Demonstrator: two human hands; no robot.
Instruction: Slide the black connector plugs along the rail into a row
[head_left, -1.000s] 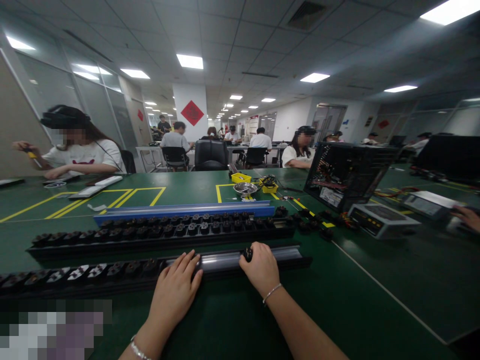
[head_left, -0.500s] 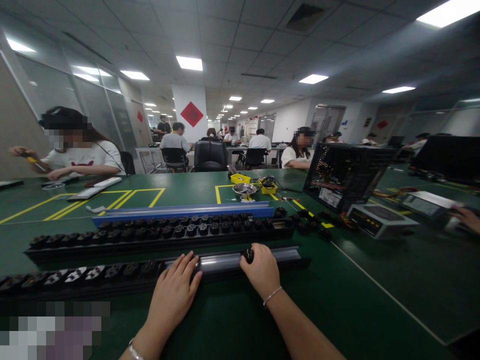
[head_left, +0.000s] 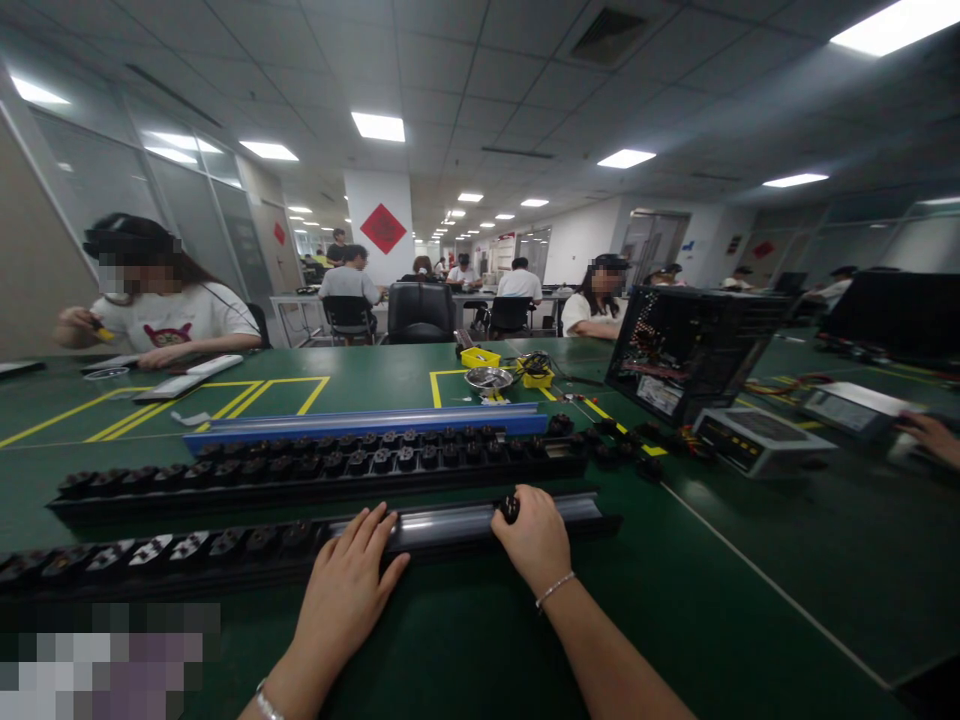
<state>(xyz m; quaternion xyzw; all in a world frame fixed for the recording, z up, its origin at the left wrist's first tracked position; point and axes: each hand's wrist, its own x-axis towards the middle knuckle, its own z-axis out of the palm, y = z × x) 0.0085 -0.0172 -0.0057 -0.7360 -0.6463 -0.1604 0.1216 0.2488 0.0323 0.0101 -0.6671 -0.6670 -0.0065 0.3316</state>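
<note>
Closest to me lies a long black channel with a shiny inner strip. Its left part is filled with a row of black socket-like modules. My left hand rests on the channel at the right end of that row, fingers stretched out and thumb apart. What its fingertips cover is hidden. Farther right, my right hand is closed around a small round black module with metal contacts on its face, held at the channel. Whether the module touches the strip, I cannot tell.
Behind lie a second filled black channel and a blue channel. Several loose black modules lie right of them, near a power supply and an open computer case. A metal bowl stands farther back. A co-worker sits at left.
My right hand has moved slightly right along the channel with the black module. My left hand stays nearly in place, its thumb a little farther out. The co-worker at left has shifted.
</note>
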